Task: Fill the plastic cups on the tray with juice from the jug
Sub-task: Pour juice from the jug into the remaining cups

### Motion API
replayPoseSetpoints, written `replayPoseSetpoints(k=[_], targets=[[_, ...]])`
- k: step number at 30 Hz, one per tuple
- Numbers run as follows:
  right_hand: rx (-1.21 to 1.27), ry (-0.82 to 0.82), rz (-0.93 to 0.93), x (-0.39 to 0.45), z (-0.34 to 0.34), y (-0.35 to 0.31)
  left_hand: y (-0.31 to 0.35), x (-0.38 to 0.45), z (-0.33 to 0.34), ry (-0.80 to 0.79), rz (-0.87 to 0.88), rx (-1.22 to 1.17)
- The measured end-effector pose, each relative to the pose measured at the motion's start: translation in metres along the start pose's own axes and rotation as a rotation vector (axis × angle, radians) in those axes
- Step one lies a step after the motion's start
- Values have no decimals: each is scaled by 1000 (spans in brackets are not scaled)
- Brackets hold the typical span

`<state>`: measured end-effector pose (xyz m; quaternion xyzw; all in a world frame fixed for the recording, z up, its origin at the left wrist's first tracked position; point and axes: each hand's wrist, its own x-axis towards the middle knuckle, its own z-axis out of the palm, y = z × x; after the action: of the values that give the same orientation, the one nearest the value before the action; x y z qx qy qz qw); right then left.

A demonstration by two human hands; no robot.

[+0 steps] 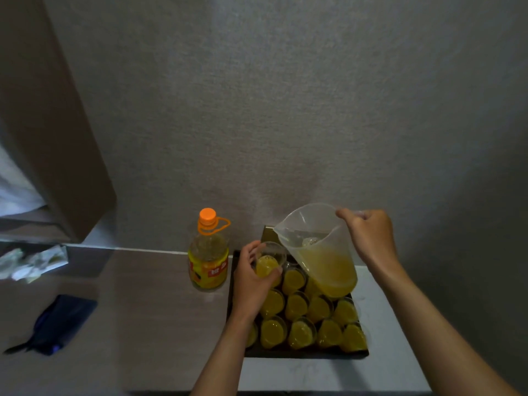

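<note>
My right hand (368, 235) grips the clear plastic jug (320, 250), its spout pointing left toward the small clear cup (270, 262) that my left hand (254, 278) holds just beside it.

Clear jug (320, 250) tilted, half-full w/ juice, over filled cups (297, 305) on dark tray (305, 354).

juice (328, 267) yellow-orange | jug (308, 224) clear | bottle cap (207, 214) orange | tray (303, 354) black | wall (285, 110) grey

two bare forearms, no sleeves
</note>
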<state>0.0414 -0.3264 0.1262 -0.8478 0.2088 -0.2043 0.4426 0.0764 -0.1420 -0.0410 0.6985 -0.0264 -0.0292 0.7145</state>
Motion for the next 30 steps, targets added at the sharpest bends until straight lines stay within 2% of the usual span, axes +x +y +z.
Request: replayPoseSetpoints(k=[12, 17, 30], targets=[[366, 238, 183, -31, 14, 40, -6, 12, 1, 16, 11, 44], [441, 324, 225, -38, 20, 50, -14, 20, 0, 11, 6, 75], [494, 379, 269, -49, 36, 68, -36, 70, -16, -66, 37, 463]])
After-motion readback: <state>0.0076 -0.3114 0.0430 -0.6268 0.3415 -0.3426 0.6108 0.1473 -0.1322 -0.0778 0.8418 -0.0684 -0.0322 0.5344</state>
